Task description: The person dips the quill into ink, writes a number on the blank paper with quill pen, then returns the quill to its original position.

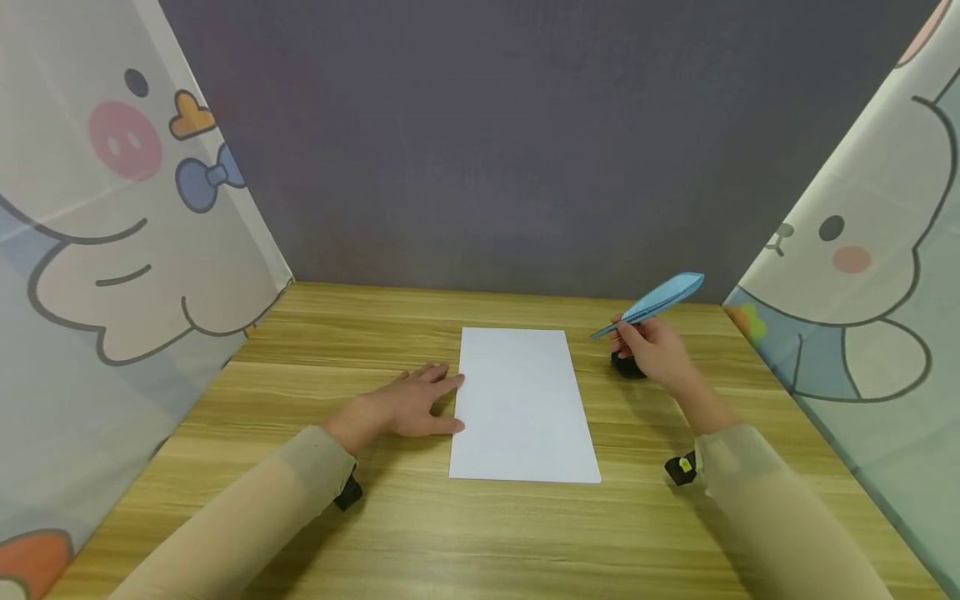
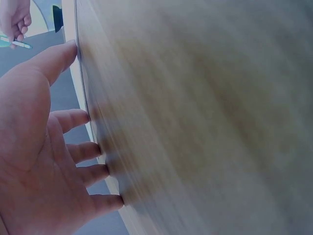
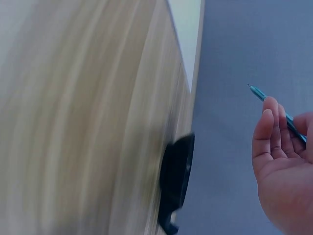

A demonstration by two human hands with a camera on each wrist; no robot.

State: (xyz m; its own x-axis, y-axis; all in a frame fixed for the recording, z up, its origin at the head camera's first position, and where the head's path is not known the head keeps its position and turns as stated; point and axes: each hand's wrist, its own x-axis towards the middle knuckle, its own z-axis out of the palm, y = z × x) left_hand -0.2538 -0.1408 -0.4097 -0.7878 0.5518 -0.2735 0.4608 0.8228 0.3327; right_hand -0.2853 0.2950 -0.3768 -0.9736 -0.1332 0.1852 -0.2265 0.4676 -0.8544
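A white sheet of paper (image 1: 521,404) lies on the wooden table in front of me. At its left edge my left hand (image 1: 416,404) rests palm down with fingers spread, thumb and forefinger tips touching the sheet. My right hand (image 1: 654,346) is raised to the right of the paper and pinches a light blue feather pen (image 1: 663,298). The pen's tip points left, toward the sheet, and its plume slants up to the right. In the right wrist view the pen's tip (image 3: 257,92) is apart from any surface. Below that hand stands a small black object (image 3: 176,171), partly hidden in the head view.
The wooden table (image 1: 405,533) ends at a dark grey wall (image 1: 480,150) at the back. Cloths with cartoon animals hang on the left (image 1: 67,317) and right (image 1: 885,358). Small black devices show under the left cuff (image 1: 348,493) and right cuff (image 1: 681,468).
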